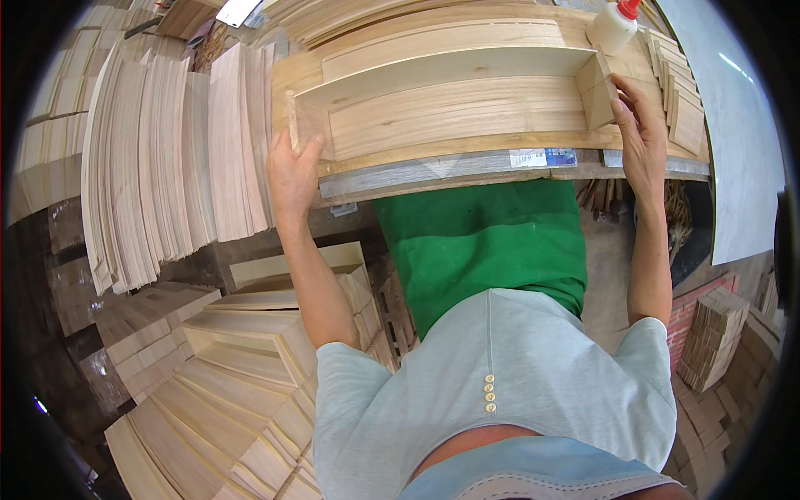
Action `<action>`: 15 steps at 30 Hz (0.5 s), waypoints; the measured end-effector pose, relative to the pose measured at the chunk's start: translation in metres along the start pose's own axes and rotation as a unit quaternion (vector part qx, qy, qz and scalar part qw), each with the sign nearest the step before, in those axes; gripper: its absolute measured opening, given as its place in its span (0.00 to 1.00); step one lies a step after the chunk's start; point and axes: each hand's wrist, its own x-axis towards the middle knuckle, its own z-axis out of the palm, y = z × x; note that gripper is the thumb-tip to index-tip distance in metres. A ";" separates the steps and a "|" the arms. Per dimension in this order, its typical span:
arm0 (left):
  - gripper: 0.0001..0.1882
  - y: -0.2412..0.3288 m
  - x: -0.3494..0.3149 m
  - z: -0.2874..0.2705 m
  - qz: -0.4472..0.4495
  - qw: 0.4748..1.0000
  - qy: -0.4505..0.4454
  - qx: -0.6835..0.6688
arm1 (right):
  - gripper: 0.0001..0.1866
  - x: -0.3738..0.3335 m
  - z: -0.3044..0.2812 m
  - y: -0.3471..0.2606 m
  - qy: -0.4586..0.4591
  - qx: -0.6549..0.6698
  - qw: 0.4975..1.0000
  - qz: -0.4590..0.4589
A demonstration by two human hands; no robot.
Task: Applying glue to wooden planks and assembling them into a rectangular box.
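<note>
A long, shallow wooden frame point(458, 65) stands on the workbench in front of me, with one long board at the back and a short end piece on each side. My left hand point(292, 167) grips the left end piece point(312, 129), thumb and fingers on either side of it. At the other end, my right hand point(640, 137) is closed on the right end piece point(595, 93), fingers along its outer face. Pale planks point(458, 108) are visible within the frame. Just beyond its right corner stands a white squeeze bottle point(612, 32) with a red cap.
Thin boards point(150, 158) stand in tall stacks left of the workbench point(467, 154). Lower left are piled wooden frames point(242, 358). Small wood pieces point(685, 117) lie at the bench's right end, beside a pale panel point(746, 133). A bundle of wood blocks point(712, 337) sits lower right.
</note>
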 end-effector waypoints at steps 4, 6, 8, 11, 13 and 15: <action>0.16 0.004 -0.004 0.001 0.007 0.999 0.007 0.034 | 0.18 0.001 0.002 0.000 -0.002 0.005 1.000 -0.006; 0.16 0.001 -0.004 0.002 0.007 0.999 0.010 0.032 | 0.18 0.001 0.002 -0.002 -0.002 0.006 1.000 -0.002; 0.18 -0.004 -0.002 0.001 0.016 1.000 0.005 -0.003 | 0.18 0.002 0.003 0.000 -0.007 0.012 1.000 -0.003; 0.24 0.010 -0.001 0.000 -0.027 0.998 -0.053 -0.032 | 0.18 0.003 0.001 0.003 -0.004 0.030 1.000 0.001; 0.32 0.016 -0.005 -0.012 -0.010 0.999 -0.031 -0.037 | 0.18 0.003 -0.002 0.004 0.007 0.052 0.999 0.005; 0.34 0.008 0.005 -0.030 0.027 0.991 0.033 -0.127 | 0.18 0.002 -0.005 0.005 0.042 0.101 0.994 0.025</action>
